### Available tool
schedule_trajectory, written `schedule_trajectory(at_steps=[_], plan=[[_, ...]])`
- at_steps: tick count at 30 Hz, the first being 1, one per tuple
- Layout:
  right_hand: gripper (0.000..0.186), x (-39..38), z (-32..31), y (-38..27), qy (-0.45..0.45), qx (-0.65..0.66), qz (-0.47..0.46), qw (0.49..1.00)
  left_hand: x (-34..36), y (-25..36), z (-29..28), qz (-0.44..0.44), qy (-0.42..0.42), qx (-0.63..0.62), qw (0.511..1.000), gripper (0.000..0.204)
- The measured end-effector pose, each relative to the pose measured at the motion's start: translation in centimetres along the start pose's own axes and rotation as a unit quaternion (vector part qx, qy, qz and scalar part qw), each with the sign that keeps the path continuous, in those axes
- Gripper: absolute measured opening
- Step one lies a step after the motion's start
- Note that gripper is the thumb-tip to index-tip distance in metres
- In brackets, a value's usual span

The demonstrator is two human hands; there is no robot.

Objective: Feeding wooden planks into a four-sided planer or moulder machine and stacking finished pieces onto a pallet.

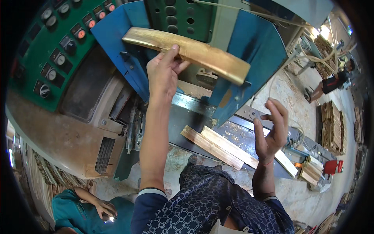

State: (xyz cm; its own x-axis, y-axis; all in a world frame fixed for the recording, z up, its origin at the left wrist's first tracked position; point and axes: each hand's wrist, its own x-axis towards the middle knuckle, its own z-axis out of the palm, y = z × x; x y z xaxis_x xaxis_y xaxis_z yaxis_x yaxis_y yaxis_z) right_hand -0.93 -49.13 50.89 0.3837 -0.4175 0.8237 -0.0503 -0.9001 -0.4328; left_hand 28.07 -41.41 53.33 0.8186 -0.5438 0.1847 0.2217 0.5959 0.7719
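Note:
A long wooden board (194,50) is held up in front of the machine's blue side plates. My left hand (165,72) pinches its lower edge left of the middle, thumb on the near face. The board tilts down to the right, its right end over the right blue plate (253,50). My right hand (272,130) is raised apart from the board, fingers curled and spread, with nothing seen in it. Below, between my hands, two wooden boards (212,150) (226,142) lie side by side on the grey machine bed (187,102). Another pale board (286,163) lies below my right hand.
A green control panel (50,58) with knobs and lit red buttons stands at the left. Wood stacks (331,126) and a red container (333,167) are on the right. A person in green (89,212) sits lower left; another (335,82) is far right.

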Motion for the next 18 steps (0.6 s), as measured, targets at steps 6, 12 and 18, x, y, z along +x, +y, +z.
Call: schedule_trajectory(at_steps=[6,12,18], plan=[[0.038,-5.9,-0.1,1.9,-0.069,0.054,0.160,0.983,1.2,-4.0,-1.9,-0.008,0.044,0.031,0.999,0.024],[0.030,-12.4,-0.4,3.3,-0.066,0.062,0.296,0.951,-1.0,-13.0,-8.7,-0.100,0.112,0.035,0.988,0.018],[0.022,-19.8,-4.0,5.4,-0.081,0.030,0.406,0.910,-2.3,-26.6,-20.6,-0.283,0.000,0.077,0.956,0.040]])
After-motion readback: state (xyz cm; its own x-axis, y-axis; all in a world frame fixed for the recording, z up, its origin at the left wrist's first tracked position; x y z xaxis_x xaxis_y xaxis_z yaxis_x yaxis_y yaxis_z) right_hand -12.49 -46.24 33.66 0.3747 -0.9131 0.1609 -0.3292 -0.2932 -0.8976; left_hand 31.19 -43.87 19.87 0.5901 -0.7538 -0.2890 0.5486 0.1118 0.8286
